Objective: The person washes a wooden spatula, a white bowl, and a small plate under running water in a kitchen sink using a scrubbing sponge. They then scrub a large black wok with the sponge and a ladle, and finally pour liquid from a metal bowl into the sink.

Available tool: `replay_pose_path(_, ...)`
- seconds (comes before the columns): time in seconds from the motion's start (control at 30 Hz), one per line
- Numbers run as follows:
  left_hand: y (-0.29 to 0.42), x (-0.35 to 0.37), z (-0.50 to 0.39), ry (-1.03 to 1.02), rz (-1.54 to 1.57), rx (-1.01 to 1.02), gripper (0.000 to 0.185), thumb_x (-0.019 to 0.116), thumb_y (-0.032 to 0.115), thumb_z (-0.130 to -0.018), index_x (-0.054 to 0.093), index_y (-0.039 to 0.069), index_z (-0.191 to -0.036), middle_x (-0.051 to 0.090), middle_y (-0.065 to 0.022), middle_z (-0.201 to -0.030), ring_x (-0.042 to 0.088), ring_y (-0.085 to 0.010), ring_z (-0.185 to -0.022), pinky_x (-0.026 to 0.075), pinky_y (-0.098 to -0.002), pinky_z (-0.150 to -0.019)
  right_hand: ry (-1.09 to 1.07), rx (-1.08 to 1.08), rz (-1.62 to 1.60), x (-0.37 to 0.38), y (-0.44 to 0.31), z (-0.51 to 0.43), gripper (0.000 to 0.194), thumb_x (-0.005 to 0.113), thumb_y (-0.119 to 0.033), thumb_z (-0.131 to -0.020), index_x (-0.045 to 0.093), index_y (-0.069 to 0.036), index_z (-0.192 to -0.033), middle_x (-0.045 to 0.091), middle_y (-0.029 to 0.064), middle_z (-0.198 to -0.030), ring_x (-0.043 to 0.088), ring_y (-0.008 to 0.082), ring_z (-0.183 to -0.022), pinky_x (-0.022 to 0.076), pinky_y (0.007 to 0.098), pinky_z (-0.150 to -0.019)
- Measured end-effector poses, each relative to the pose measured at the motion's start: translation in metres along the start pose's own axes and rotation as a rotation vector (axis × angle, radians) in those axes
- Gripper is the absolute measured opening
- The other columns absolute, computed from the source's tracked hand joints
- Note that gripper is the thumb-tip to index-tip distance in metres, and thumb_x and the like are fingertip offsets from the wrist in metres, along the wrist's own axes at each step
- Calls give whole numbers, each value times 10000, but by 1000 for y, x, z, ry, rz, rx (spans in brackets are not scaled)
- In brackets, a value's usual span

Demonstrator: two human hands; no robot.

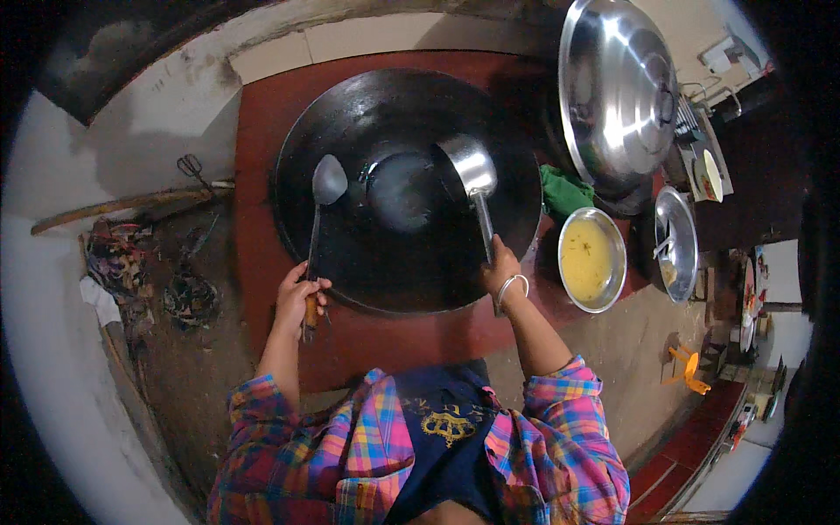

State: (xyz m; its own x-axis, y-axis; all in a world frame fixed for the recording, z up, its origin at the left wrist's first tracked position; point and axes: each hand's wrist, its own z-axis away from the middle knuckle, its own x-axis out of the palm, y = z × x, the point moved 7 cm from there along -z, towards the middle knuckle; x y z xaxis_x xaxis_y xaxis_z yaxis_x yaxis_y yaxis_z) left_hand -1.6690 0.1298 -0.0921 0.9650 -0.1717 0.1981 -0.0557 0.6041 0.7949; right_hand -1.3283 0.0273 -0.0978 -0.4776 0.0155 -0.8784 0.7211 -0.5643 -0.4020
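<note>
Before me a large black wok [367, 275] is set into a red-topped stove [420, 338], with a small pool of liquid [403, 190] at its bottom. My left hand [298, 298] grips the wooden handle of a metal wok spatula [329, 180], whose blade is over the left side of the wok. In my right hand [504, 269] is the handle of a metal ladle [474, 167], its deep bowl tilted over the wok's right side. What the ladle holds, if anything, is hidden. A metal basin [622, 256] of yellow liquid with bits floating in it stands right of my right hand.
A big domed metal lid [620, 92] leans at the back right, beside a green cloth [564, 190]. Another metal basin [686, 249] holds a light utensil. Fire tongs [190, 165] and a heap of kindling [121, 256] lie left. An orange stool [688, 367] stands on the floor.
</note>
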Motion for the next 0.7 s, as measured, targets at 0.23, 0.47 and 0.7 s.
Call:
replay_pose_path(0.23, 5, -34, 9, 52, 18, 48, 475, 412, 12, -731, 318, 10, -1197, 578, -134, -800, 508, -135, -500, 437, -241, -407, -57, 28, 14, 30, -27, -13, 652, 564, -105, -672, 254, -43, -1242, 485, 218, -962, 513, 375, -855, 438, 394, -736)
replay_pose_path(0.47, 8, -40, 9, 28, 54, 78, 533, 451, 70, -747, 257, 17, -1241, 585, -137, -810, 493, -133, -474, 436, -251, -393, -379, 220, -998, 90, -38, 7, 541, 575, -65, -695, 351, -3, -1184, 552, 114, -713, 548, 207, -607, 458, 307, -517)
replay_pose_path(0.7, 21, -33, 25, -24, 105, 124, 507, 446, 25, -714, 307, 7, -1202, 571, -139, -793, 482, -141, -462, 425, -254, -385, -824, 311, -1811, 78, -55, 48, 245, 464, -27, -776, 395, -62, -1008, 408, 42, -678, 416, 114, -534, 371, 208, -408)
